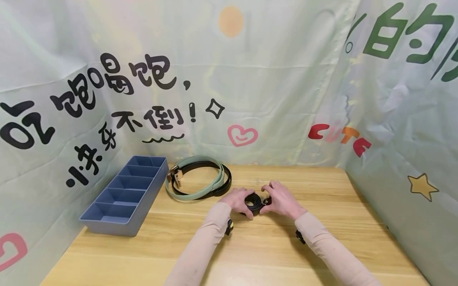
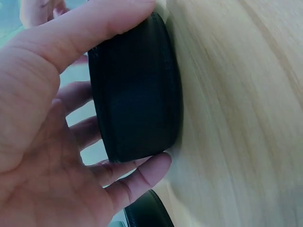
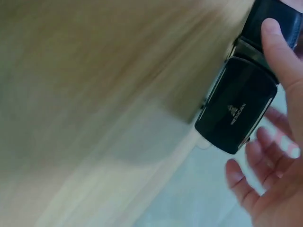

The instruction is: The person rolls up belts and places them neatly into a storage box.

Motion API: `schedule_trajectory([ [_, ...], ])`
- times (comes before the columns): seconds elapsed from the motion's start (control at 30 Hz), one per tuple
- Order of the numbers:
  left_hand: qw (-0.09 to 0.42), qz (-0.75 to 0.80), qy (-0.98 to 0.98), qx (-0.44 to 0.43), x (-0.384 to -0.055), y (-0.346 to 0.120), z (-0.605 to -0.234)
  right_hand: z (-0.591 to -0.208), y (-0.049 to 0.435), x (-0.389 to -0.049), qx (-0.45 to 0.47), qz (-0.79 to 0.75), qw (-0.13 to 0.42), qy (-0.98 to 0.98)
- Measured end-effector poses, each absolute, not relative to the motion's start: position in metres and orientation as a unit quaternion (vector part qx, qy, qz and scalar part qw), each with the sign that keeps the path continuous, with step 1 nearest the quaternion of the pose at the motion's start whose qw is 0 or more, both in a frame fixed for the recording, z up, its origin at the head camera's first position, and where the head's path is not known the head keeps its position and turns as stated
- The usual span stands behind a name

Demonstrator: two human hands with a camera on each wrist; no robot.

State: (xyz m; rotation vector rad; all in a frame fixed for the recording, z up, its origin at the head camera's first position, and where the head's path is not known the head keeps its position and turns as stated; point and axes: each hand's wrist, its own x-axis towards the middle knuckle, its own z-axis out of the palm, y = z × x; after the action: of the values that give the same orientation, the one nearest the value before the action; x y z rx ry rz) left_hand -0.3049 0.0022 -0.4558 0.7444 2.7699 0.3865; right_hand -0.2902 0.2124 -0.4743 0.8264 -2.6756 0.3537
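A black leather belt [image 1: 255, 204], rolled into a tight coil, stands on its edge on the wooden table. My left hand [image 1: 240, 200] grips the coil, its thumb along the near side and its fingers bent round the far side. The belt's dark rectangular buckle [image 3: 236, 105], with small light lettering, sticks out from the coil on the right. Beside it is my right hand [image 1: 282, 200]. Its thumb [image 3: 279, 49] rests on the strap just by the buckle, while the other fingers are spread loosely behind, apart from the buckle.
A blue-grey tray [image 1: 143, 206] with several compartments stands at the left of the table [image 1: 272, 254]. Right of it lie a looped pale green belt [image 1: 191, 196] and a looped black belt [image 1: 229, 180], overlapping. Printed cloth walls [image 1: 279, 79] enclose the back and sides.
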Motion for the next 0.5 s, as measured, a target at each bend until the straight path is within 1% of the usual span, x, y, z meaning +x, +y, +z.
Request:
schedule_trajectory([
  [0.1, 0.112, 0.131, 0.95, 0.262, -0.3056, 0.0018, -0.457, -0.4726, 0.2125, -0.2884, 0.264, 0.127, 0.147, -0.945],
  [0.2, 0.106, 0.139, 0.947, 0.268, -0.3059, 0.001, -0.4585, -0.4714, 0.2124, -0.2872, 0.264, 0.133, 0.133, -0.946],
  [0.33, 0.094, 0.15, 0.945, 0.276, -0.3061, 0.0005, -0.461, -0.4706, 0.2118, -0.2868, 0.277, 0.146, 0.129, -0.941],
  [0.5, 0.095, 0.17, 0.945, 0.262, -0.3064, 0.0013, -0.4629, -0.4729, 0.2114, -0.288, 0.311, 0.159, 0.102, -0.932],
])
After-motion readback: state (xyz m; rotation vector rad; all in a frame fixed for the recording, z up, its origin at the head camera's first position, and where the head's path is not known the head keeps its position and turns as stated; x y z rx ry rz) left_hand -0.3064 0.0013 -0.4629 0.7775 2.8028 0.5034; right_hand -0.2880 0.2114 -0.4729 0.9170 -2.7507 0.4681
